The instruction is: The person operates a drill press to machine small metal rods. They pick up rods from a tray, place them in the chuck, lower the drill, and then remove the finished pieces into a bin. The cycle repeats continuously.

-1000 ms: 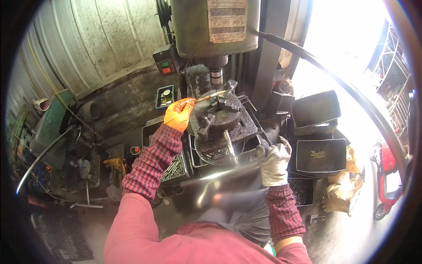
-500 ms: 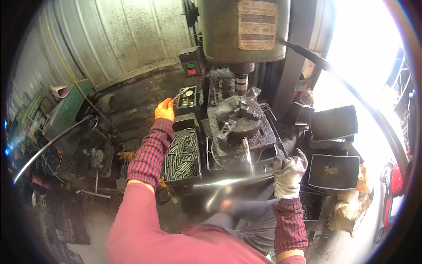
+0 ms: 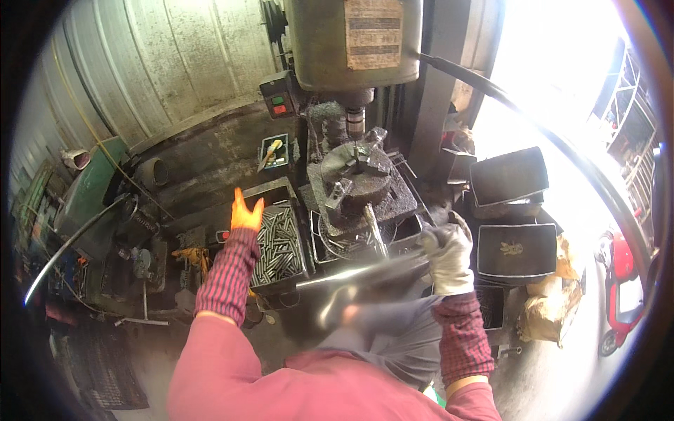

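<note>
My left hand, in an orange glove, is open with fingers apart at the left side of a dark box full of short metal pins. Beyond it, a small brush rests in a shallow tray. My right hand, in a grey-white glove, has its fingers curled to the right of the drill press table. Something dark shows by its fingertips; what it grips is unclear. Between my hands stands a round clamping fixture under the drill chuck.
The drill press head hangs above the fixture, and a bar sticks out toward me. A switch box with green and red buttons stands behind. Black trays are at the right. A black hose arcs across the right side.
My left hand has let go of the brush, which now lies in the small tray, and has come back toward the box of pins. My right hand stays near the same spot.
</note>
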### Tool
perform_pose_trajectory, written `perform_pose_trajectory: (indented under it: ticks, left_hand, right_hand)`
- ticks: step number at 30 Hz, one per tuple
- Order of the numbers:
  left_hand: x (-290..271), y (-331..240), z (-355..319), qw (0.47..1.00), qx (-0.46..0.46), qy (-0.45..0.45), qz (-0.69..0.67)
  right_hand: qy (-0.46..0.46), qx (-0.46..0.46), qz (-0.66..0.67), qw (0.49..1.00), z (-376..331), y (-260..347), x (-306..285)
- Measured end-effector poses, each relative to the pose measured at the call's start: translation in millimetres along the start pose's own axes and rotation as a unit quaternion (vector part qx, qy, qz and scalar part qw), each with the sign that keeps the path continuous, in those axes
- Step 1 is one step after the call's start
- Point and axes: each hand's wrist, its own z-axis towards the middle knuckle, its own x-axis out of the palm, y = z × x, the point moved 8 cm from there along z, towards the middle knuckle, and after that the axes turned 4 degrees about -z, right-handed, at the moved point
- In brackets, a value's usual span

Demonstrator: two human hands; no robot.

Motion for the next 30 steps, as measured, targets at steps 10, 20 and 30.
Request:
perform_pose_trajectory:
  ticks: [10, 20, 30]
  left_hand:
    - [-35, 164, -302, 0.982, -0.185, 0.012, -0.022]
    - [-29, 214, -406, 0.945, -0.315, 0.082, 0.025]
    - [-67, 247, -448, 0.907, -0.355, 0.113, 0.197]
  right_hand:
    - [-0.378, -0.088, -0.318, 0.865, 6, 12, -353]
    - [-0.362, -0.124, -0.701, 0.601, 11, 119, -336]
    - [-0.338, -0.043, -0.759, 0.555, -9, 115, -312]
